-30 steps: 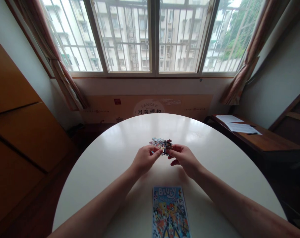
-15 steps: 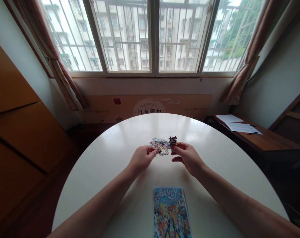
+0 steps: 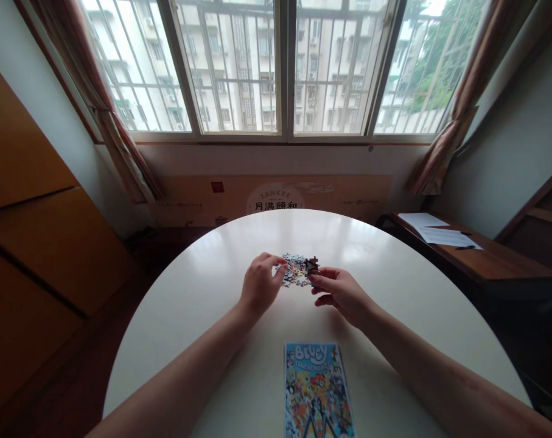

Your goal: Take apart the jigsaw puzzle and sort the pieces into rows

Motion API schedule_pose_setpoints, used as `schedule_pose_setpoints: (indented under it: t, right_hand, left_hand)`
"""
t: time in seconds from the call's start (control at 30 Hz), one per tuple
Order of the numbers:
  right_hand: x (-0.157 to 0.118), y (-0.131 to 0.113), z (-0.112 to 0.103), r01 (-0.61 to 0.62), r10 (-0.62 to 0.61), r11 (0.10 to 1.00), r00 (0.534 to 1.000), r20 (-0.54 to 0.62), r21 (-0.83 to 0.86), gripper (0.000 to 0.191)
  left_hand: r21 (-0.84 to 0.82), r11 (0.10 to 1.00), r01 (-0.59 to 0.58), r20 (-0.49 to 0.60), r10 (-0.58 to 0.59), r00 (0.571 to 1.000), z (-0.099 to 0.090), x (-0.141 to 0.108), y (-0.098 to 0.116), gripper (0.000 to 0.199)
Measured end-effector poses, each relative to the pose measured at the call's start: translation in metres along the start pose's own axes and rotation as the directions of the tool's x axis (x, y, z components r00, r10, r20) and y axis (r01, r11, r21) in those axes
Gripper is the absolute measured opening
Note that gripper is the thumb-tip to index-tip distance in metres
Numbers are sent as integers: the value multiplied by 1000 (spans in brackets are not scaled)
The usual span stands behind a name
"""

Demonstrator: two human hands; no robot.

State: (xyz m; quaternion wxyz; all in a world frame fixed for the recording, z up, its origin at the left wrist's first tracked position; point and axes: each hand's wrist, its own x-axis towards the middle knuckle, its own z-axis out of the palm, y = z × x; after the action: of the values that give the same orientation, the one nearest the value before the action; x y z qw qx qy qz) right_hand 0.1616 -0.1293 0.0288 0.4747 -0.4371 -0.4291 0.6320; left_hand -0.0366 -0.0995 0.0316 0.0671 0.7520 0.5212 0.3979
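A heap of small multicoloured puzzle pieces [image 3: 295, 267] lies on the white round table [image 3: 179, 365]. My right hand [image 3: 342, 292] grips a few dark joined puzzle pieces [image 3: 311, 266] between thumb and fingers, held up at the heap's right side. At the heap's left edge is my left hand [image 3: 263, 281], its thumb and fingertips bent toward each other; whatever may be between them is too small to make out. Nearer to me on the table lies a blue picture sheet [image 3: 319, 389] with "BLUEY" printed at its top and many cartoon figures.
A brown side table [image 3: 508, 255] at the right holds papers [image 3: 444, 235] and pens. Behind the round table a long printed cardboard box [image 3: 349, 188] stands under the window. Orange-brown cabinets [image 3: 38, 243] are at the left.
My left hand has risen and moved slightly away from me along the heap's left edge. My right hand has shifted a little left and lower with the joined pieces still in it.
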Motion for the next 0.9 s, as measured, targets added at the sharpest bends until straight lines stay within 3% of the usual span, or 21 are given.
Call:
schedule_pose_setpoints:
  t: [0.1,0.33,0.43,0.67,0.9]
  right_hand:
    - [-2,-1,2,-1,2,999,999,34,-38,38]
    - [-6,0,7,48,-32,985,995,97,-164,40]
    - [-4,2,8,87,-70,981,992,105,-172,40]
    - [-2,5,9,128,-110,977,987,116,-168,43]
    - [-1,8,8,143,-118,972,983,138,-188,43]
  left_hand:
    - [-225,974,9,55,3,999,-1,-7,11,20]
    - [-575,781,245,263,-108,959,1,-14,20,26]
    - [-602,732,320,320,-147,936,-3,-13,22,27]
    - [-551,739,388,384,-188,904,-10,-12,25,26]
    - [-613,681,400,380,-190,905,-12,-10,25,27]
